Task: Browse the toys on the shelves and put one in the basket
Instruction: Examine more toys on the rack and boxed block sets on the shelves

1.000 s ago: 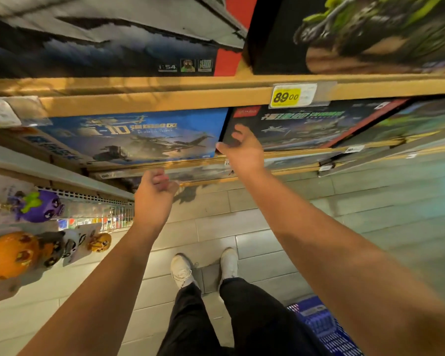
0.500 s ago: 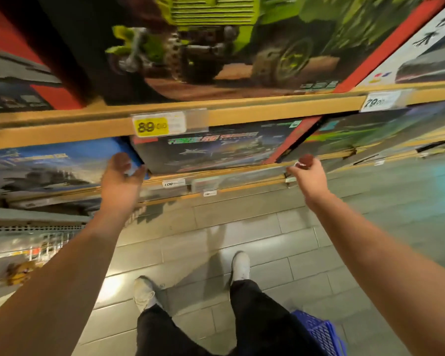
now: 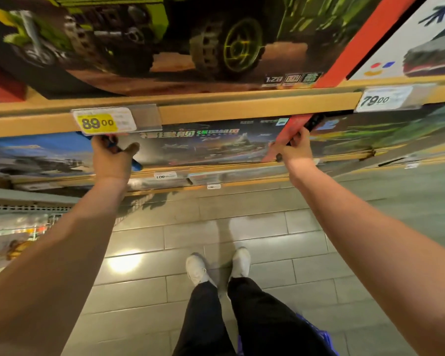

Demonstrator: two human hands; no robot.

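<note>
Fingers curling round both ends of the flat, glossy dark cardboard toy box [image 3: 203, 147]: left hand [image 3: 111, 160] gripping at nine o'clock, right hand [image 3: 294, 150] pinching the red edge at three o'clock.

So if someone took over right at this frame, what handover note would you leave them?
Left hand grips the left end of the dark toy box on the shelf under the 89.00 tag. Right hand grips its red right edge.
The box is still on the shelf.
The blue basket sits on the floor by the right foot, mostly hidden.
Done: a toy chosen and gripped.
Left: pull it out and put it in the basket.
</note>
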